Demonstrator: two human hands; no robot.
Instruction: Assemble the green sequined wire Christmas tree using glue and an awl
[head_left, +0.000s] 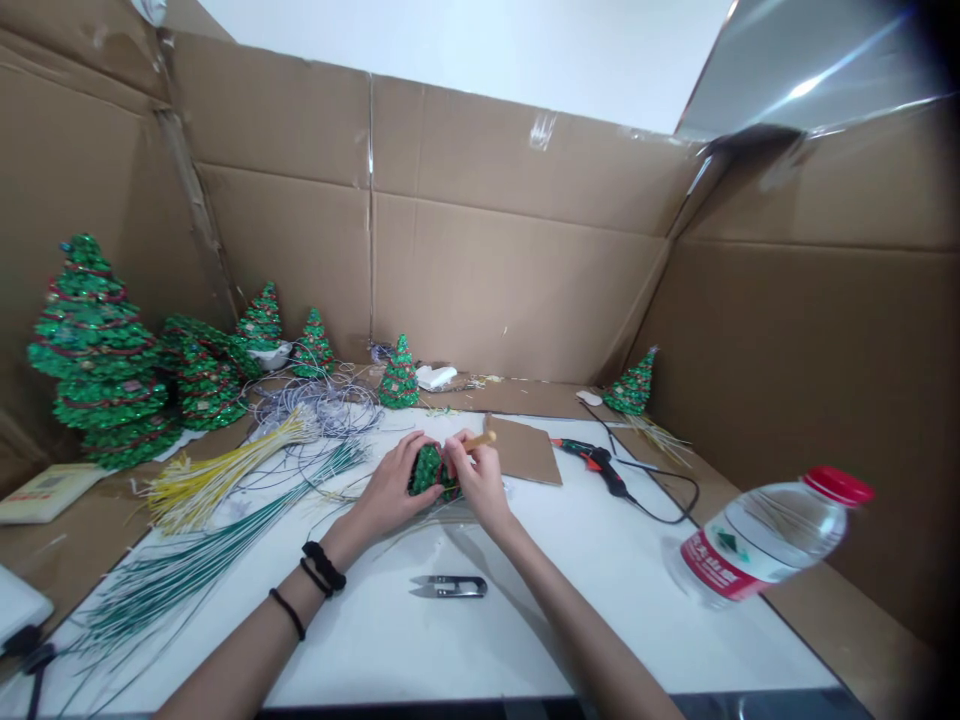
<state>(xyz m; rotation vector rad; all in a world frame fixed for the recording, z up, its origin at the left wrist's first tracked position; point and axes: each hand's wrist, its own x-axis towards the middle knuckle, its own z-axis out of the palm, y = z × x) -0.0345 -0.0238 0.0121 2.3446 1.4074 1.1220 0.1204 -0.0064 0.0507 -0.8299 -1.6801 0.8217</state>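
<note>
Both hands are close together over the middle of the white tabletop. My left hand is wrapped round a small green Christmas tree decoration with dark red trim, which lies tilted. In my right hand is a wooden-handled tool; its working end is hidden at the decoration, so I cannot tell its exact kind. The right fingertips touch the decoration's right side. Thread snips lie on the table just below the hands.
Yellow strands, green strands and tangled clear cord spread at left. Finished trees stand behind them. A cardboard piece, a hot glue gun with cable and a water bottle are at right. Cardboard walls enclose the table.
</note>
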